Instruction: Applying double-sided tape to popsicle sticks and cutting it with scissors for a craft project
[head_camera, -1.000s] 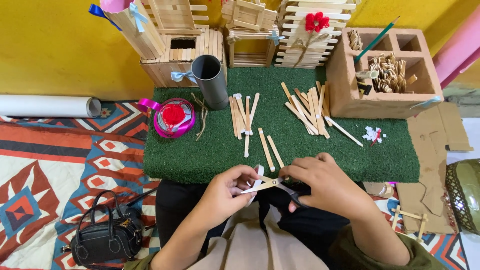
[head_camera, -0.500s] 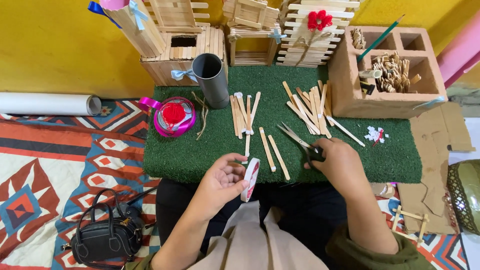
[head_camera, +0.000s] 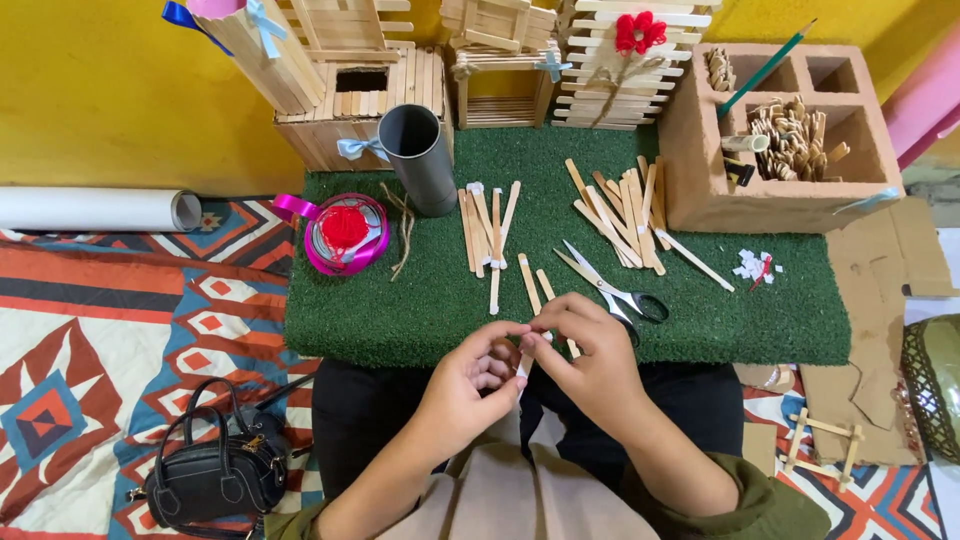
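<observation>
A small white strip is pinched between the fingertips of both hands at lower centre of the frame, its long axis roughly vertical. The left hand and right hand are pressed together, equally near it, just below the green mat.

A black handbag lies on the patterned rug beside a paper roll.

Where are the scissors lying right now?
In the head view, the scissors lie on the green mat, just beyond the right hand, near the loose craft sticks.
</observation>
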